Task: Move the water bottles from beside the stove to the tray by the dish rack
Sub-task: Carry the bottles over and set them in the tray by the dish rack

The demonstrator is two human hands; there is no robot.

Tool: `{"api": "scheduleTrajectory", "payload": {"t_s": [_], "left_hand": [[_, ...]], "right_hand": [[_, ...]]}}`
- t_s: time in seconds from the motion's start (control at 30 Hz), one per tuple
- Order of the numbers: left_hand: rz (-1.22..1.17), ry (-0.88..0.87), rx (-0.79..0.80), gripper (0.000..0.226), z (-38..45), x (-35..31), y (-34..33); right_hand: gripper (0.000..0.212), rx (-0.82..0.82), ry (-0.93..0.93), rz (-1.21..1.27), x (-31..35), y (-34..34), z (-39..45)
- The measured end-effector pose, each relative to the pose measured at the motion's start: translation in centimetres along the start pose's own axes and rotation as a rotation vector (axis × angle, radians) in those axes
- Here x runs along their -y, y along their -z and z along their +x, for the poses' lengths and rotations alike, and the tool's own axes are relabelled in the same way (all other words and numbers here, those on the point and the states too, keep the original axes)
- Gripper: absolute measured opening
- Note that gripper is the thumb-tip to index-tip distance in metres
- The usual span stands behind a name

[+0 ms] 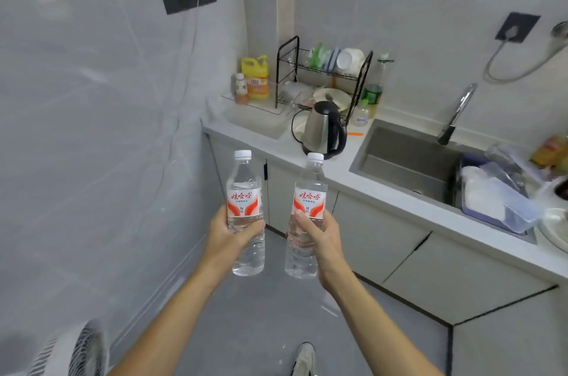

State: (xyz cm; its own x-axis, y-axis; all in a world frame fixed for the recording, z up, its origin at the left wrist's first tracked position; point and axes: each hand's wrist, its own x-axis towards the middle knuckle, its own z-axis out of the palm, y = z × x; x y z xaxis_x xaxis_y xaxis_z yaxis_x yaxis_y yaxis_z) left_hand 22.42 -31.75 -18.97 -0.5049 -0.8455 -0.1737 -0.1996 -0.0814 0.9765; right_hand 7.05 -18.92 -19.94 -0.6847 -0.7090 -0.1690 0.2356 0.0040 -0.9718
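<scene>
Both water bottles — labels read 娃哈哈; smaller print illegible.

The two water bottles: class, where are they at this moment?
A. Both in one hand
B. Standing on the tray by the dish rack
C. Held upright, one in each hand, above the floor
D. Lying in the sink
C: the left hand grips one water bottle and the right hand grips the other water bottle, both upright with caps on, short of the counter.
</scene>
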Motion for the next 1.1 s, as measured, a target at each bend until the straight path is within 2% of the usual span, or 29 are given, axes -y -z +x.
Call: {"api": "scheduleTrajectory", "payload": {"t_s": [0.1, 0.2, 0.4, 0.5, 0.63, 0.7, 0.8, 0.87, 0.97, 1.1], "left_hand": [[0.001, 0.008, -0.042, 0.055, 6.2, -2.0, 0.0], [-0.003, -0.002, -0.061, 0.046, 11.6, -3.9, 0.2], [-0.025, -0.028, -0.091, 0.040, 22.9, -6.3, 1.3], [-0.033, -0.031, -0.078, 0.036, 29.8, -6.4, 2.1], [-0.048, -0.021, -0.022, 0.042, 39.5, -7.3, 3.1], [-0.048, -0.015, 0.001, 0.037, 43.6, -8.3, 3.3], [-0.022, -0.033, 0.036, 0.032, 49.9, -9.7, 3.1], [0.012, -0.047, 0.073, 0.035, 53.7, -10.2, 2.7], [-0.013, -0.042, 0.127, 0.039, 58.7, -11.0, 1.0], [-0.001, -0.074, 0.188, 0.044, 64.3, -12.0, -1.9]], "right_hand": [[0.044, 0.074, -0.007, -0.001, 1.8, -1.7, 7.2], [0.056, 0.127, -0.020, -0.003, 3.5, -3.6, 13.8], [0.048, 0.176, -0.035, -0.015, 5.4, -8.0, 25.6], [0.047, 0.161, -0.037, -0.006, 5.4, -10.2, 31.8], [0.056, 0.111, -0.028, 0.003, 6.2, -12.9, 39.9], [0.060, 0.071, -0.045, 0.010, 6.9, -13.9, 43.4], [0.054, -0.001, -0.035, 0.028, 8.4, -15.3, 48.4], [0.052, -0.036, -0.034, 0.028, 9.0, -15.9, 51.1], [0.038, -0.080, -0.062, 0.015, 9.4, -16.1, 55.3], [0.050, -0.089, -0.060, 0.016, 9.2, -15.1, 61.7]]}}
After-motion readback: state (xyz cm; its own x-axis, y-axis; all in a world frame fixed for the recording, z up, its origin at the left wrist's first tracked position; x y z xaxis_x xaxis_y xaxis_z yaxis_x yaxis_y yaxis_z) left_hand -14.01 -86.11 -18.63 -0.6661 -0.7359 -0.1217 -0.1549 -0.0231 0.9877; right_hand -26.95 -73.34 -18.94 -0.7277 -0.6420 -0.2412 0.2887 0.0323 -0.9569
